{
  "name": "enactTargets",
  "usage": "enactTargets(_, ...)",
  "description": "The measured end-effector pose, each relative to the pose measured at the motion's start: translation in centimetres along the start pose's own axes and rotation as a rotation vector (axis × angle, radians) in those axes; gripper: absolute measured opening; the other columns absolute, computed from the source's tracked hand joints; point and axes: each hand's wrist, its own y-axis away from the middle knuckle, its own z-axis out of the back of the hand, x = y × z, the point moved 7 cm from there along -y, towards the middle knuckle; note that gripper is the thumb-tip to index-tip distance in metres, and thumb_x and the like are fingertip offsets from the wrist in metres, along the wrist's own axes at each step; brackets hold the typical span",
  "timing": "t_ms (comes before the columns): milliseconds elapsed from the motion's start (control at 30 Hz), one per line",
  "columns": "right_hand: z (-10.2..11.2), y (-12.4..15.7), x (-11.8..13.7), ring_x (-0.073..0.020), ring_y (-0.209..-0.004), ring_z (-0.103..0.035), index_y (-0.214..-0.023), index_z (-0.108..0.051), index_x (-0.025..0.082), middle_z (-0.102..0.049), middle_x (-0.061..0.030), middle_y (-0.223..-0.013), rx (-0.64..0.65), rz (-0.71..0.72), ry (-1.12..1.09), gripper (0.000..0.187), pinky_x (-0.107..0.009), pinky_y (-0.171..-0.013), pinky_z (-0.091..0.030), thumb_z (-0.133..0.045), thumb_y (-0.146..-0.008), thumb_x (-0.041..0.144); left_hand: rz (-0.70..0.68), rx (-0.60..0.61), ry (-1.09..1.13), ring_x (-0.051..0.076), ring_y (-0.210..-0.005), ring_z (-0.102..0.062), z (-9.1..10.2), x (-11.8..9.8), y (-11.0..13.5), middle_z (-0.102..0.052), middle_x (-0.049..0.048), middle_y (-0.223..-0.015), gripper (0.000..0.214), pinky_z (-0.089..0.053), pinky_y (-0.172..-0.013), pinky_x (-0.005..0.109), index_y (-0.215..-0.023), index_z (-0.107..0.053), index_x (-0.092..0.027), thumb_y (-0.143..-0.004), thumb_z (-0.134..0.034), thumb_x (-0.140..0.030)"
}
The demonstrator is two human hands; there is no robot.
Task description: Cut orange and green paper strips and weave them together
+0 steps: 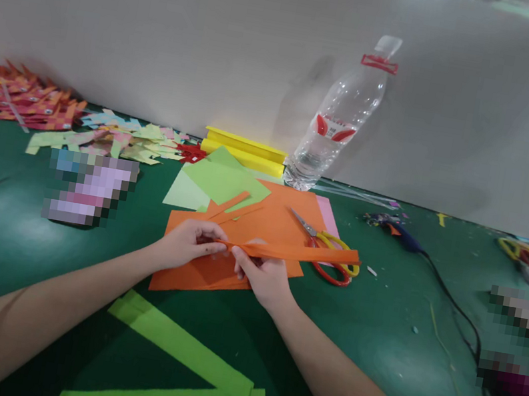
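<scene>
A person at a green work table (375,325) is holding an orange paper strip (306,254) in both bare hands. The left hand (191,240) is pinching the strip's near end with its fingers curled tight around it. Just beside it, the right hand (264,276) is gripping the same strip between thumb and fingertips. The strip is running out to the right, level above the table, and is crossing over the handles of a pair of red-and-yellow scissors (331,253).

Both hands are hovering over an orange sheet (281,221) that is lying flat at the middle of the table. A light green sheet (221,181) is overlapping its far corner, and a pink sheet (328,212) is peeking out at its right edge. Two wide green strips (183,347) are lying between the forearms, close to the camera.

A clear plastic bottle (338,122) is standing against the grey wall, next to a yellow block (245,149). Pastel paper cut-outs (117,136) are lying heaped to the left of the block. What appears to be a glue gun (400,234), blurred at this angle, is lying to the right, trailing a black cable.
</scene>
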Motion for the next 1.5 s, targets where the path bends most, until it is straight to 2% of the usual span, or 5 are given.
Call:
enactTargets(500, 0.09, 0.08, 0.27, -0.0092, -0.045, -0.053, -0.066, -0.051, 0.02, -0.054, 0.0051, -0.052, -0.007, 0.015, 0.013, 0.024, -0.022, -0.048, -0.046, -0.061, -0.081, 0.037, 0.015, -0.003, 0.017, 0.009, -0.062, -0.058, 0.0, -0.28, 0.12, -0.066, 0.0, -0.073, 0.015, -0.048, -0.062, 0.021, -0.081, -0.064, -0.016, -0.08, -0.062, -0.03)
enactTargets(1367, 0.11, 0.13, -0.25, -0.0103, -0.045, -0.052, -0.067, -0.055, 0.021, -0.054, 0.0047, -0.05, -0.012, -0.013, -0.006, 0.025, -0.023, -0.048, -0.046, -0.061, -0.08, 0.042, 0.022, 0.008, -0.027, 0.012, -0.069, -0.064, 0.07, -0.15, 0.03, -0.071, 0.002, -0.078, 0.014, -0.05, -0.068, 0.024, -0.081, -0.066, -0.016, -0.081, -0.062, -0.03)
enactTargets(1500, 0.18, 0.09, -0.15, -0.01, -0.042, -0.051, -0.061, -0.055, 0.02, -0.055, 0.0042, -0.048, -0.026, -0.025, -0.027, 0.03, -0.023, -0.046, -0.045, -0.062, -0.079, 0.043, 0.029, 0.009, -0.034, 0.013, -0.07, -0.065, 0.02, -0.17, 0.07, -0.071, 0.0025, -0.078, 0.015, -0.05, -0.068, 0.024, -0.082, -0.066, -0.016, -0.082, -0.061, -0.031)
